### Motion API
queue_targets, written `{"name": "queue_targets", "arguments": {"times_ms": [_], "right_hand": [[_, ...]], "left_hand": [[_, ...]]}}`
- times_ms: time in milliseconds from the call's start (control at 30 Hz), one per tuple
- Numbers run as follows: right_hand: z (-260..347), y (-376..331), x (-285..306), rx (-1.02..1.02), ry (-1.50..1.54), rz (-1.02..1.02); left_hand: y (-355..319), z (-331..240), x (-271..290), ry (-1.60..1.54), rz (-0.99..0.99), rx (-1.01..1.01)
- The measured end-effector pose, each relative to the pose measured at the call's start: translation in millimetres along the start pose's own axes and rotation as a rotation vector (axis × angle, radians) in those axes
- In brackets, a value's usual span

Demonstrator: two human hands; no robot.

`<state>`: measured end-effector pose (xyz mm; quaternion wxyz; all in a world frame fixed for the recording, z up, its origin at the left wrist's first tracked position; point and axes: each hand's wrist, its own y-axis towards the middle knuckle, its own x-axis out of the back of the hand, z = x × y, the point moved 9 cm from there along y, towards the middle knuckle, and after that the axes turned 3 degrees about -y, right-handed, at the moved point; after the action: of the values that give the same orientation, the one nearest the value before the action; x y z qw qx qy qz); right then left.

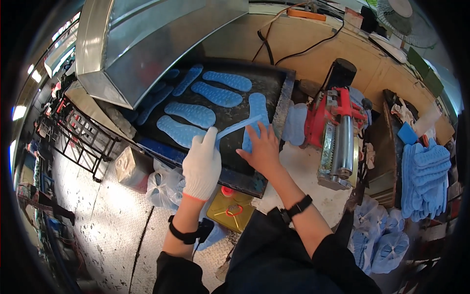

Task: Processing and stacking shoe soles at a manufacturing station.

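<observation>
My left hand, in a white knit glove, grips one end of a blue insole that shows nearly edge-on as a thin strip. Bare and with fingers spread, my right hand reaches over another blue insole lying at the right side of a dark tray. The far end of the held insole comes close to the right fingertips; whether they touch it I cannot tell. Several dimpled insoles, such as one pale blue insole, lie flat on the tray.
A metal hood overhangs the tray's far left. To the right stands a red machine with a metal roller, beside more insoles. Stacked blue insoles sit far right. Below the tray are a yellow can and plastic bags.
</observation>
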<state>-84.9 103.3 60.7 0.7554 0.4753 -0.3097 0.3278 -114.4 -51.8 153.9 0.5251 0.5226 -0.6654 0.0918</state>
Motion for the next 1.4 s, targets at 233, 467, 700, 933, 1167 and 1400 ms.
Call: {"name": "queue_targets", "arguments": {"times_ms": [233, 467, 700, 933, 1167, 1400], "right_hand": [[-23.2, 40.8, -65.6, -0.144, -0.312, 0.260], [-57.7, 62.2, -71.9, -0.303, -0.338, 0.025], [-85.5, 75.2, -70.1, -0.278, -0.131, -0.115], [-54.4, 40.1, -60.1, -0.004, -0.098, 0.061], [-46.2, 43.4, -55.4, 0.012, -0.159, -0.067], [-76.8, 55.9, -35.3, -0.062, -0.242, -0.134]], "left_hand": [[63.2, 5.3, -64.5, 0.342, -0.022, 0.022], [84.0, 16.6, -139.8, 0.489, -0.031, -0.015], [102.0, 15.2, -160.7, 0.510, 0.105, 0.047], [70.6, 22.0, -143.5, 0.259, 0.349, -0.137], [50.7, 44.9, -135.7, 0.307, 0.395, -0.064], [76.6, 13.3, -157.8, 0.333, 0.403, -0.176]]}}
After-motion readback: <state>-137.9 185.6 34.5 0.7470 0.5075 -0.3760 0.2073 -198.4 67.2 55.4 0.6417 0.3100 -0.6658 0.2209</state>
